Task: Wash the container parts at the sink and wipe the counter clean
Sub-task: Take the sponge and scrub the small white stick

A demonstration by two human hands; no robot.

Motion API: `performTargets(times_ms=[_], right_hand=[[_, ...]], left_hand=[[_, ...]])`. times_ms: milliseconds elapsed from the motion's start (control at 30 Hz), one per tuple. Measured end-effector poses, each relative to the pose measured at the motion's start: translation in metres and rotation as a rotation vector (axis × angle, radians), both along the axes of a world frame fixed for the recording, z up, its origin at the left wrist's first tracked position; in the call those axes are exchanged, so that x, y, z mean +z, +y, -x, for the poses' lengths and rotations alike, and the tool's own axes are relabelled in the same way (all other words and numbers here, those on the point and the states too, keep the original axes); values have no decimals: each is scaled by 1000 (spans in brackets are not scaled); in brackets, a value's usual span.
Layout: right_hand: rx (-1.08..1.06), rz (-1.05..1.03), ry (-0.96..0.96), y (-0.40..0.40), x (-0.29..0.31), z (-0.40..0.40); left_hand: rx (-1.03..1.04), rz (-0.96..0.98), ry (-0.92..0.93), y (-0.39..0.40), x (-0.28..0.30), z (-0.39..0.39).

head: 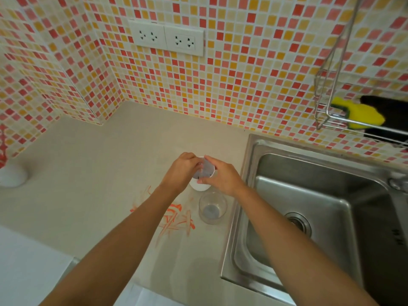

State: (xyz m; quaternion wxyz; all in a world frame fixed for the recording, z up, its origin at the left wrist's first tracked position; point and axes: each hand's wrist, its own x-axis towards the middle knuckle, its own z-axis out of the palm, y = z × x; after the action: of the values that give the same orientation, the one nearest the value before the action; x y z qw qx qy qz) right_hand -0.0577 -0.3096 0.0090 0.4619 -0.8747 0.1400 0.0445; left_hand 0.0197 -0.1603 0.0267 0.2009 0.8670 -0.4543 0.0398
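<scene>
Both hands meet over the beige counter, just left of the steel sink. My left hand and my right hand together grip a small clear round container part with a white piece under it. Whether the white piece is lifted or rests on the counter is unclear. A clear empty cup stands upright on the counter just below my right hand. Orange smears streak the counter beside the cup, partly under my left forearm.
A wire rack on the tiled wall at right holds a yellow sponge and a black item. Two wall sockets sit above the counter. A white rounded object stands at the far left. The sink drain is uncovered.
</scene>
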Motion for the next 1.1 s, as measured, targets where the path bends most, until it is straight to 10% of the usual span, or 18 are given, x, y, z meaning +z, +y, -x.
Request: performTargets(times_ms=[467,1100], right_hand=[[-21,1,0,4,-1,1],[-164,134,-173,-75,110,91]], left_hand=[[45,-70,-29,2,1,7],[64,437,147,-47,92,19]])
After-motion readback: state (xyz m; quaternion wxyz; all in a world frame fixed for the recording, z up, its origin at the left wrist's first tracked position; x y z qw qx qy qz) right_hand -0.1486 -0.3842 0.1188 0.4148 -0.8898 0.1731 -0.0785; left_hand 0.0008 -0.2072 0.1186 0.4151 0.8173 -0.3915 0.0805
